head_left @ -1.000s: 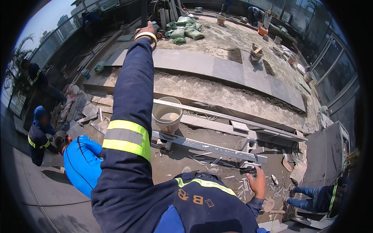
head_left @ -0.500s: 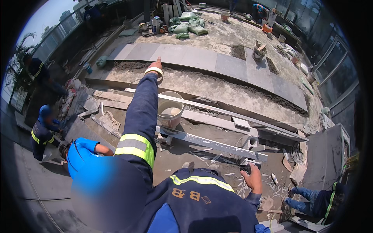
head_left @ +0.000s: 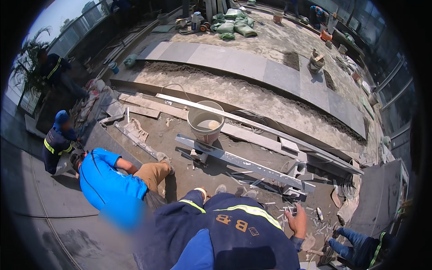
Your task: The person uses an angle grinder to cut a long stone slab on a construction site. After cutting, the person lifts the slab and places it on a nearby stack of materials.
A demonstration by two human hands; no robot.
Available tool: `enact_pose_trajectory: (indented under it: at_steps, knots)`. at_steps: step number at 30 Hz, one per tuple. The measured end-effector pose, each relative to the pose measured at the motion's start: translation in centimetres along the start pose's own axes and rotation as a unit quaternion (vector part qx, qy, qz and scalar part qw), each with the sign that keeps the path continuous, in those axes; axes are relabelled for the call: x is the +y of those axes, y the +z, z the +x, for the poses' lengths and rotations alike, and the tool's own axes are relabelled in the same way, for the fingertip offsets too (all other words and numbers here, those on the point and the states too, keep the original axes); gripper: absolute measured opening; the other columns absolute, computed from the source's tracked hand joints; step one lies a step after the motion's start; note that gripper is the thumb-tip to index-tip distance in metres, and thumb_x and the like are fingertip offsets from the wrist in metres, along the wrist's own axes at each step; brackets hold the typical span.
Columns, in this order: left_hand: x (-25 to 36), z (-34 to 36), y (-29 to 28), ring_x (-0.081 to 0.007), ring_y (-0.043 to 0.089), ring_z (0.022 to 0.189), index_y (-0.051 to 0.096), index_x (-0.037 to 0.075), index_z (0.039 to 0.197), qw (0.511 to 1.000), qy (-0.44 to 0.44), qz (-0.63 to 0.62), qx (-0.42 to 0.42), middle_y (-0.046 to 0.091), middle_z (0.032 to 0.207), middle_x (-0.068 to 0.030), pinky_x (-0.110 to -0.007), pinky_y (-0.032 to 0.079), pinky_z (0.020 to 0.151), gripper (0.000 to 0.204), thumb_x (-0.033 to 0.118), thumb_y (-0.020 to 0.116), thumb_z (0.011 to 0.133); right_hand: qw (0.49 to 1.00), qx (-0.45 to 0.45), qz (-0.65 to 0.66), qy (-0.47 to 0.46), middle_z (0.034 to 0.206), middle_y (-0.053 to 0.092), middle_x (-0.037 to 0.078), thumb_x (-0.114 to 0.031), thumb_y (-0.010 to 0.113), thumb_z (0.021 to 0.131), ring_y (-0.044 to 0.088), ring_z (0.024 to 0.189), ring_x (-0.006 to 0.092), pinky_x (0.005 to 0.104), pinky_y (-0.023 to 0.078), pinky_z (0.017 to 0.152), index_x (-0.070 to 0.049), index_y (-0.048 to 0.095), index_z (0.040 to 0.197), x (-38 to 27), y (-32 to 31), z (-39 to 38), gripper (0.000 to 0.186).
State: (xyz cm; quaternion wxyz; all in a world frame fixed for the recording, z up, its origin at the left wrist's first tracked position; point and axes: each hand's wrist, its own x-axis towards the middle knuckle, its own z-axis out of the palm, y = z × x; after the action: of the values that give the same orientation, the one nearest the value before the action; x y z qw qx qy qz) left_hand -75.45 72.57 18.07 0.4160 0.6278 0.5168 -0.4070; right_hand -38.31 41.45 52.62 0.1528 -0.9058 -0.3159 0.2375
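our left hand is hidden past the pale wrist band (head_left: 204,193), so we can't tell its grip. our right hand (head_left: 297,222) is loosely spread, near the right end of a long, grey, paint-flecked beam (head_left: 243,162). beyond the beam: a round whitish plastic bucket (head_left: 202,136), then rectangular grey slabs (head_left: 245,66).
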Motion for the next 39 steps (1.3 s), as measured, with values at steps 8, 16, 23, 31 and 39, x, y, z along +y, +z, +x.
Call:
enact_pose_trajectory:
  at_steps: [8,16,23,31,39]
  knots:
    - [10.8,-6.0,-11.9,-0.0394,0.065,0.124,0.059,0.005,0.146,0.925,0.289,-0.117,0.217,0.068,0.132,-0.025,-0.044,0.05,0.108,0.083,0.054,0.08,0.083,0.979,0.017,0.185,-0.081,0.13,0.066,0.022,-0.043,0.085,0.086,0.063,0.122,0.0315,0.042,0.051,0.102,0.004,0.051,0.148,-4.5,1.3,4.5,0.085]
    - [37.3,-30.9,-17.6,-0.0404,0.067,0.111,0.063,0.005,0.135,0.488,0.754,-0.225,0.377,0.068,0.12,-0.0212,-0.042,0.054,0.097,0.05,0.021,0.077,0.09,0.67,-0.041,0.696,-0.256,0.14,0.06,0.017,-0.061,0.069,0.096,0.059,0.13,0.0247,0.0389,0.044,0.113,0.005,0.047,0.149,-16.1,2.0,12.7,0.087]
    - [44.1,-38.2,-22.2,-0.0287,0.072,0.099,0.067,-0.002,0.123,0.505,0.741,-0.353,0.267,0.072,0.105,-0.0176,-0.039,0.056,0.09,0.037,0.019,0.075,0.092,0.557,-0.166,0.802,-0.138,0.136,0.065,0.022,-0.064,0.063,0.098,0.064,0.126,0.0353,0.0465,0.049,0.113,0.0,0.053,0.145,-21.6,-1.1,12.3,0.08]
    - [49.4,-36.4,-27.8,-0.0258,0.071,0.091,0.07,0.003,0.107,0.515,0.689,-0.293,0.418,0.071,0.098,-0.0139,-0.04,0.055,0.078,0.025,0.02,0.075,0.09,0.482,-0.291,0.814,-0.144,0.128,0.07,0.015,-0.071,0.065,0.091,0.069,0.118,0.03,0.0437,0.054,0.107,-0.003,0.061,0.135,-27.4,0.0,9.0,0.081]
    - [45.5,-24.8,-27.4,-0.0354,0.07,0.091,0.07,0.007,0.094,0.518,0.642,0.146,0.545,0.066,0.095,-0.0143,-0.049,0.055,0.079,0.013,0.016,0.069,0.086,0.524,-0.307,0.791,-0.077,0.132,0.068,0.012,-0.069,0.058,0.098,0.065,0.124,0.0277,0.0456,0.049,0.113,-0.006,0.057,0.138,-25.7,2.9,10.0,0.076]
